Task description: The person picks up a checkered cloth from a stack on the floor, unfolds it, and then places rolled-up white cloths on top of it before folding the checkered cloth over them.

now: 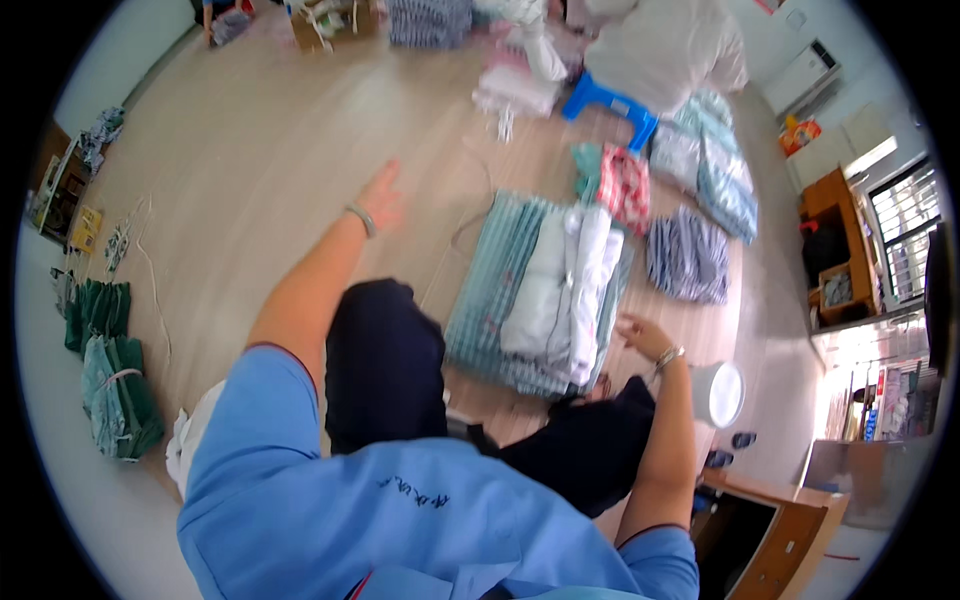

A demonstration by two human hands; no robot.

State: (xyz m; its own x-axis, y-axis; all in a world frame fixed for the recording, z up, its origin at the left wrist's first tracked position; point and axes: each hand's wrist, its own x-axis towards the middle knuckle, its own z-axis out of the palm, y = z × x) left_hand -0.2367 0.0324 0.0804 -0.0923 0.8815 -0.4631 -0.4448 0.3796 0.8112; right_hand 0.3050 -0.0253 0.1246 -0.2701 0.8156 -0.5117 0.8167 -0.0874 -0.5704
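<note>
On the wooden floor before me lies a stack of folded green checked cloth. Folded white cloth rests on top of it, rolled or bunched along its right side. My left hand, slightly blurred, is held out over the floor to the left of the stack. Its fingers are spread and it holds nothing. Close to the lower right edge of the stack is my right hand, fingers apart and slightly bent. I see nothing in it; whether it touches the cloth is unclear.
Right of the stack sit a blue striped cloth bundle, a red-and-white bundle and a white bucket. A blue plastic stool stands beyond. Green bundles lie far left; another person's arm shows at the top.
</note>
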